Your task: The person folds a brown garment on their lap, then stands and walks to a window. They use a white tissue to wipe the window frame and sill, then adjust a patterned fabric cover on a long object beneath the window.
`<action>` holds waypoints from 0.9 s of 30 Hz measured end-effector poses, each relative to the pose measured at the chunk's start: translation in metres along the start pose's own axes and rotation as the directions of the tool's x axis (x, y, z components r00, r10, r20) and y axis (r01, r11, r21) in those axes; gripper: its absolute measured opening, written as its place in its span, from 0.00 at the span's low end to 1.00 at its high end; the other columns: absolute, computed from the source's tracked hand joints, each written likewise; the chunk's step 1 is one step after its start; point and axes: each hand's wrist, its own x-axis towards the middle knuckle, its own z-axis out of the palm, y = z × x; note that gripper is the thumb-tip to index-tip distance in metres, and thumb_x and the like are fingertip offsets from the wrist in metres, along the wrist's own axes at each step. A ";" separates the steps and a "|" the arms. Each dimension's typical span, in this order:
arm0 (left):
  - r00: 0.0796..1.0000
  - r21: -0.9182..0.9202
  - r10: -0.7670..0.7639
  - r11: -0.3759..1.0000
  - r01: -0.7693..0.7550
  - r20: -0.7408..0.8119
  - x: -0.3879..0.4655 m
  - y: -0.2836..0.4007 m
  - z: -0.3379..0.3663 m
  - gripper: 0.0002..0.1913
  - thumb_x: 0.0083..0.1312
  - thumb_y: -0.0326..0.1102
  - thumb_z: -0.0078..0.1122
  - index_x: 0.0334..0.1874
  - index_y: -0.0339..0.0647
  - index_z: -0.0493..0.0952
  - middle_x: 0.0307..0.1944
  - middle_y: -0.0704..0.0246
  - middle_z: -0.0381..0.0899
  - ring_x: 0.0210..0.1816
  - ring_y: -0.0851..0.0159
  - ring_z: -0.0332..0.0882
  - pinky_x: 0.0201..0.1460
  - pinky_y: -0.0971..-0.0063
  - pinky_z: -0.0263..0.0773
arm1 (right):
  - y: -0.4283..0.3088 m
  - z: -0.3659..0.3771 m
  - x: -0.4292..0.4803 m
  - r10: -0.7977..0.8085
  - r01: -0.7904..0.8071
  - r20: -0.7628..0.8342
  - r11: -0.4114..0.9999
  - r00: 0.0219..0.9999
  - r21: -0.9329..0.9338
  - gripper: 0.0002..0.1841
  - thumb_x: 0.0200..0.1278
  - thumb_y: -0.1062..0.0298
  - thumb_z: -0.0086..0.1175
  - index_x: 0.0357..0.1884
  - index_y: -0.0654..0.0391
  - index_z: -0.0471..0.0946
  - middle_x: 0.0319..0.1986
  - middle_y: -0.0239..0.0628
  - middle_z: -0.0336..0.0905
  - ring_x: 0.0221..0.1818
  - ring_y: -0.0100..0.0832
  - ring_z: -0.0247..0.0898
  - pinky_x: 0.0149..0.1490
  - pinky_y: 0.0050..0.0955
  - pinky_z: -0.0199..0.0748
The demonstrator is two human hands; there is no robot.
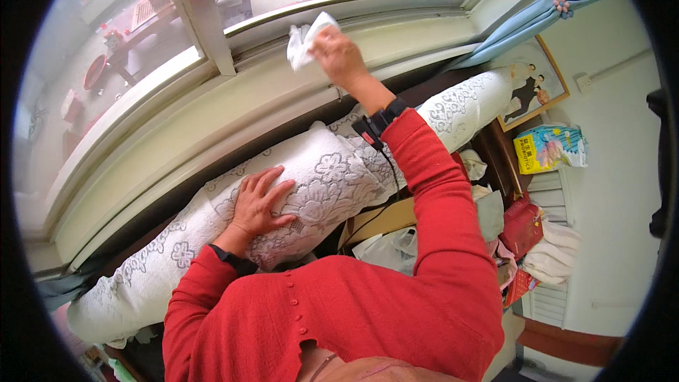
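My right hand [339, 58] grips a crumpled white tissue or cloth [300, 49] just above the windowsill [265, 79]. Beside the cloth runs the grey track [265, 49] of a sliding window, with a frame post [199, 16] to its left. Whether the cloth touches the track, I cannot tell. My left hand [260, 204] rests with spread fingers on a white lace cover [331, 191], which is draped over a long padded shape like a sofa back or headboard. A dark band with a small device [371, 130] and a cable sits on my right wrist.
A tied blue curtain [530, 13] hangs at the right end of the window. Below it lean a framed picture [536, 82] and a yellow-blue package [551, 148]. Folded cloths [551, 252], a red box [521, 225] and a plastic bag [392, 249] lie to the right.
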 end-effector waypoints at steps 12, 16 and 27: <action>0.999 0.075 0.009 0.997 -0.011 0.032 0.004 0.002 0.005 0.39 0.52 0.63 0.71 0.66 0.56 0.76 0.72 0.62 0.69 0.69 0.48 0.68 0.70 0.50 0.63 | 0.215 -0.130 -0.046 0.555 -0.251 0.110 0.534 0.825 -0.807 0.13 0.67 0.62 0.57 0.42 0.57 0.88 0.40 0.49 0.88 0.41 0.45 0.87 0.46 0.45 0.83; 0.998 0.111 -0.012 0.994 0.004 0.069 0.005 0.004 0.004 0.39 0.53 0.64 0.70 0.67 0.56 0.75 0.72 0.61 0.68 0.69 0.47 0.68 0.70 0.49 0.63 | 0.197 -0.132 -0.015 0.349 -0.377 -0.151 0.893 0.925 -0.246 0.16 0.73 0.58 0.50 0.39 0.61 0.82 0.34 0.55 0.84 0.37 0.56 0.82 0.43 0.50 0.80; 0.993 0.199 -0.049 0.980 0.027 0.106 0.008 0.015 0.003 0.40 0.55 0.70 0.65 0.66 0.54 0.75 0.72 0.59 0.69 0.69 0.46 0.68 0.69 0.49 0.62 | 0.218 -0.061 -0.033 0.157 0.015 0.408 0.922 0.899 -0.387 0.12 0.64 0.64 0.53 0.28 0.52 0.86 0.33 0.48 0.86 0.36 0.48 0.84 0.42 0.43 0.82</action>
